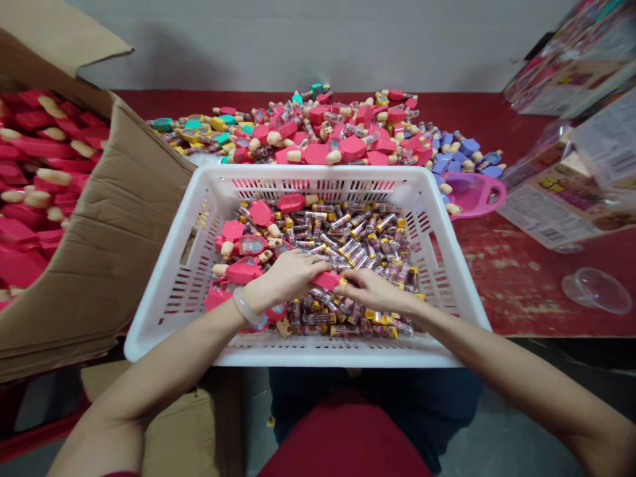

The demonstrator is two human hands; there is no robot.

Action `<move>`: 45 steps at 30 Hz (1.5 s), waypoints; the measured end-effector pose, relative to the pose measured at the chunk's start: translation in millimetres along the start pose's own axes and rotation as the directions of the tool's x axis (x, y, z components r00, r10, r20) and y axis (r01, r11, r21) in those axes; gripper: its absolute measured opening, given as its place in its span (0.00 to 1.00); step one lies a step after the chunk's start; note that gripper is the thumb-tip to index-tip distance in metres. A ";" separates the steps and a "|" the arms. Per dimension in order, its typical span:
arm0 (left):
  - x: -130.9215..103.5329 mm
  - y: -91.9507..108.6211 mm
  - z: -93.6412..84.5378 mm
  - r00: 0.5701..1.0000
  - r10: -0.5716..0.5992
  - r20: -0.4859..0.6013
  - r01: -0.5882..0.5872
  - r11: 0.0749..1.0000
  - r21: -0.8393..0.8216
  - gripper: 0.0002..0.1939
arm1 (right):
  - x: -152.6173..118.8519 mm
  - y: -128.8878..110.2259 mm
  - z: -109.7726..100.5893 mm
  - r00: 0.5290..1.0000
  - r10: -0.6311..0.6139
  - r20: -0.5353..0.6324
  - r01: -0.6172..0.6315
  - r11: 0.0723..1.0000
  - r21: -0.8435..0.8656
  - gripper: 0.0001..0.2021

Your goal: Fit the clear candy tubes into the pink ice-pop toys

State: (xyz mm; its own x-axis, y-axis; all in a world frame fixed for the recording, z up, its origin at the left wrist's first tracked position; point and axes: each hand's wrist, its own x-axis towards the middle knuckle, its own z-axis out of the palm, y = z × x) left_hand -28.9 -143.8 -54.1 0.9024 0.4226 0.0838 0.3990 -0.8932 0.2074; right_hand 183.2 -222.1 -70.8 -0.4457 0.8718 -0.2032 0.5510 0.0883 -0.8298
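Observation:
Above the tubes in the white basket (149, 301), my left hand (294, 273) grips a red plastic toy piece (326, 279). My right hand (370, 289) pinches at the right end of that piece, where a bit of yellow (342, 281) shows, seemingly the cap of a small tube; the fingers hide the rest. Beneath both hands lie many small clear tubes (348, 248) with yellow caps and dark contents. On the basket's left side rest several red toy pieces (261, 213) with beige knobs, some showing a picture window.
A cardboard box (106, 218) of red pieces stands left. Behind the basket is a heap of red, yellow, green and purple pieces (352, 147). A pink scoop-like tray (472, 195), packaged boxes (561, 192) and a clear round container (596, 290) are at right on the red table (501, 258).

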 end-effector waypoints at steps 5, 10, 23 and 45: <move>4.9 -2.9 -10.5 0.991 0.036 -0.127 -0.019 0.991 0.132 0.17 | 7.2 -2.3 -8.4 0.969 0.038 0.244 -0.148 0.880 0.451 0.28; -4.8 -2.1 -19.0 0.964 -0.215 0.159 0.235 0.964 -0.120 0.13 | 11.9 -0.6 -8.8 0.968 -0.152 -0.199 0.077 0.937 -0.342 0.17; -0.9 1.4 -11.4 0.995 -0.101 -0.022 0.102 0.994 0.026 0.16 | 11.0 -2.1 -13.3 0.978 0.072 0.196 -0.128 0.949 0.287 0.28; 3.4 -1.6 6.3 0.999 0.017 -0.044 -0.017 1.000 0.004 0.20 | 7.4 10.6 -9.2 0.902 0.202 0.381 -0.392 0.753 0.529 0.29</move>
State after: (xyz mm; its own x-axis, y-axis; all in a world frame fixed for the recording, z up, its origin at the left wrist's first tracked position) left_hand -25.4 -141.9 -60.3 0.9010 0.4137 0.1305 0.3843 -0.9008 0.2022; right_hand 192.2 -210.3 -76.3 -0.5600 0.6206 -0.5490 0.2163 -0.5301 -0.8199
